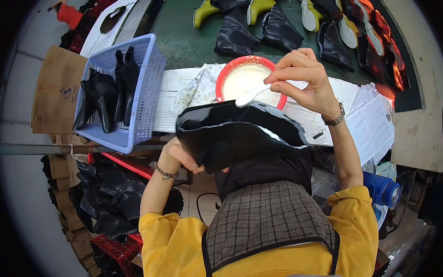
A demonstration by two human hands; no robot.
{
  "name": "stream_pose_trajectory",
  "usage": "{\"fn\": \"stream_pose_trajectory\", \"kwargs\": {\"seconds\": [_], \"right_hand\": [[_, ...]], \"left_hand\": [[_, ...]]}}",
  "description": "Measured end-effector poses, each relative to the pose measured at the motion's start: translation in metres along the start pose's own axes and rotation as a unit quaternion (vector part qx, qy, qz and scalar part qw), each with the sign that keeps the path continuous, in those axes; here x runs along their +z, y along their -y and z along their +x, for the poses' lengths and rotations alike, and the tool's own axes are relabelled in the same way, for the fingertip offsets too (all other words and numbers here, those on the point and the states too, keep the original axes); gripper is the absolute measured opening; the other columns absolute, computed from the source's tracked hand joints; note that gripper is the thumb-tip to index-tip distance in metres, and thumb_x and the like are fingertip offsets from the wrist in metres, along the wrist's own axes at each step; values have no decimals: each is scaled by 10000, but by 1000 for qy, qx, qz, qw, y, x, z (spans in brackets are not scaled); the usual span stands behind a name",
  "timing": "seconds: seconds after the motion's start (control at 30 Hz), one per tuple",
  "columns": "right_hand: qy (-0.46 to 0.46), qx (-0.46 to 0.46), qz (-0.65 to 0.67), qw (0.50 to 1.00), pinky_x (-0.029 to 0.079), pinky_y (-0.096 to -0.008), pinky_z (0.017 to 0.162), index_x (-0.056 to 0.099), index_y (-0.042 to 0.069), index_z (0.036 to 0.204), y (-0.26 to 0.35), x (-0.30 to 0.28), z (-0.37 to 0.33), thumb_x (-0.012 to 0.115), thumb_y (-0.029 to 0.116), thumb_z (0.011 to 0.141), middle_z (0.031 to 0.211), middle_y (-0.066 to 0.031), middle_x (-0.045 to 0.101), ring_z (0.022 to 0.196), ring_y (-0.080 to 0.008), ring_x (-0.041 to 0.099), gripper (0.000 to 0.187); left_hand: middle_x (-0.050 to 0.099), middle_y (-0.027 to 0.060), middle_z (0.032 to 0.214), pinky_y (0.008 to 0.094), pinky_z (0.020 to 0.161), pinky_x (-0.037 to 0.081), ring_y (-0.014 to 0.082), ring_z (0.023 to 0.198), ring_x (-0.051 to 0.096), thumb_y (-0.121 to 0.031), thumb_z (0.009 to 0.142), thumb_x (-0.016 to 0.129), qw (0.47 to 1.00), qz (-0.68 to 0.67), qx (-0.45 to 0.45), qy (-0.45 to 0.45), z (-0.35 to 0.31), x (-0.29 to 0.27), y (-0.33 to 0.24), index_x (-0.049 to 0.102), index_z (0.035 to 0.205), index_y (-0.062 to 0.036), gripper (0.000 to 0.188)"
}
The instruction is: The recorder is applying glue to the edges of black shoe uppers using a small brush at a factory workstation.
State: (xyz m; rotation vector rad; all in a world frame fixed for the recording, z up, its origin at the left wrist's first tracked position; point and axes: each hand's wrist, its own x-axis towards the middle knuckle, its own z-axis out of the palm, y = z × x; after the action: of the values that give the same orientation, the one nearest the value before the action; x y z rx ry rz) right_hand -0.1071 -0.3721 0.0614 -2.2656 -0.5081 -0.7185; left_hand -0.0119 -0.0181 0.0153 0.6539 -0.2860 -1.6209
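Observation:
My left hand (179, 154) is closed on the lower left part of a glossy black leather boot upper (239, 145), whose opening faces upward; some fingers are hidden beneath it. A wet whitish shine runs along its upper edge. Pinched between the thumb and fingers of my right hand (305, 82) is a small white brush (255, 95), its head at the upper's far edge. Just beyond stands a red bowl (220, 80) of creamy white liquid, partly covered by the upper and my right hand.
At left, a blue plastic basket (151, 77) holds black heeled boots (103, 96). Black boot uppers on yellow-green lasts (261, 7) lie across the green table (179, 40). Written sheets (370, 128) lie at right, above a blue bottle (382, 189). Black leather pieces (116, 196) are piled lower left.

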Motion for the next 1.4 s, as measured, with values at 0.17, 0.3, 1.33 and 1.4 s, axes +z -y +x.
{"fn": "stream_pose_trajectory", "kwargs": {"seconds": [0.17, 0.3, 1.33, 1.4], "right_hand": [[38, -60, 35, 997, 354, -336, 915, 820, 142, 931, 4, 12, 26, 869, 169, 792, 889, 28, 688, 855, -123, 607, 150], [35, -92, 59, 993, 364, -338, 921, 818, 142, 908, 6, 24, 44, 881, 172, 773, 905, 17, 688, 855, -140, 622, 152], [-170, 193, 82, 963, 486, -231, 723, 806, 36, 1092, 26, 6, -50, 796, 20, 876, 969, -36, 701, 845, -94, 637, 217], [-170, 152, 90, 969, 486, -244, 697, 816, 55, 1067, 37, 18, -38, 829, 26, 833, 956, -32, 698, 827, -110, 635, 235]], "left_hand": [[667, 330, 1181, 454, 788, 577, 393, 979, 712, -54, 659, 817, 987, 128, -23, 94, 26, -12, 11, 446, 1425, 145, 874], [699, 333, 1134, 344, 595, 552, 359, 856, 732, 33, 615, 736, 991, 87, 38, 94, 39, 0, 20, 537, 1324, 169, 749], [457, 240, 1533, 463, 1150, 425, 425, 1392, 499, 33, 664, 820, 426, 702, 449, -351, 29, 40, -23, 580, 1418, -82, 799], [457, 237, 1531, 471, 1135, 440, 438, 1384, 497, 22, 663, 833, 391, 712, 452, -368, 35, 40, -25, 600, 1396, -101, 778]]}}
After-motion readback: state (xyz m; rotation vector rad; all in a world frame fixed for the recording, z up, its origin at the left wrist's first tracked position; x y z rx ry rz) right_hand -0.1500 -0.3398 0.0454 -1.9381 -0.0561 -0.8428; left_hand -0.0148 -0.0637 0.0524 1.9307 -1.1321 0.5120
